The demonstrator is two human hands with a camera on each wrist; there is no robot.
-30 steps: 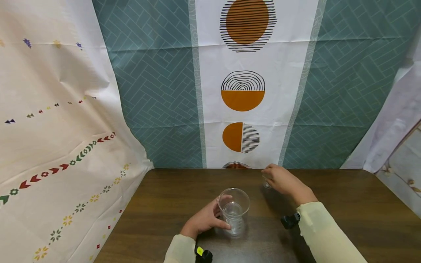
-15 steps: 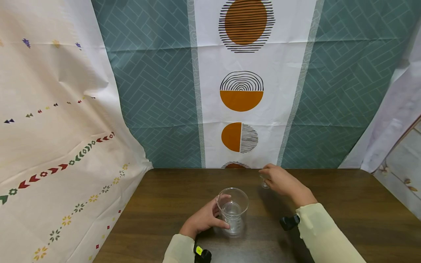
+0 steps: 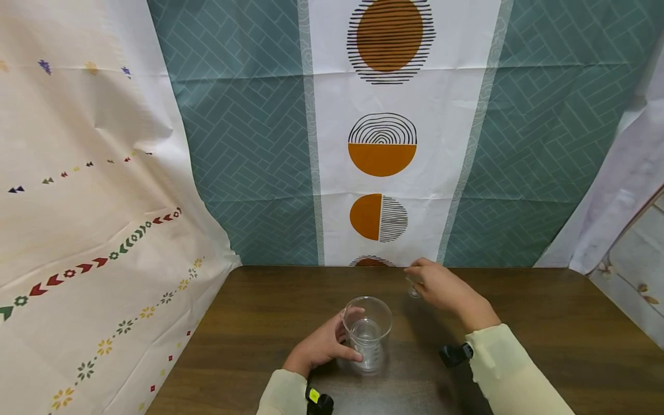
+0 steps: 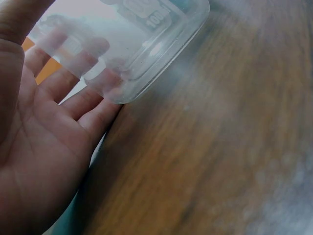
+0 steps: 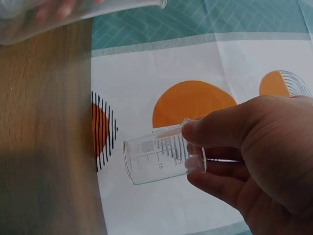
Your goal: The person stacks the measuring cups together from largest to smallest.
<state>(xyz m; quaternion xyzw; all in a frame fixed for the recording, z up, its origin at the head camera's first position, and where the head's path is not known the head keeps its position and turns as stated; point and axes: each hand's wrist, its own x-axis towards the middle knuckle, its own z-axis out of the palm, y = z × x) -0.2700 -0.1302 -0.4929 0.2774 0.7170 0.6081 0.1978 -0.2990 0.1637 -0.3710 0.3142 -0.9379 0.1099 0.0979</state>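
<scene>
A tall clear beaker with a wide rim stands upright near the front middle of the table; its "100ml" mark shows in the left wrist view. My left hand grips it from the left, thumb on the near side and fingers behind. Further back and to the right, my right hand pinches a small clear graduated beaker near its rim, between thumb and fingers. In the right wrist view that beaker hangs above the table, its base toward the tabletop. I see no contents in the small beaker.
The dark brown wooden table ends at a patterned teal and white cloth hanging behind. A cream cloth with printed motifs drapes along the left side. Pale cloth hangs at the right. Wrist cameras sit on both arms.
My right hand, with the small beaker, has shifted slightly left toward the large beaker. The left hand and the large beaker have stayed in place.
</scene>
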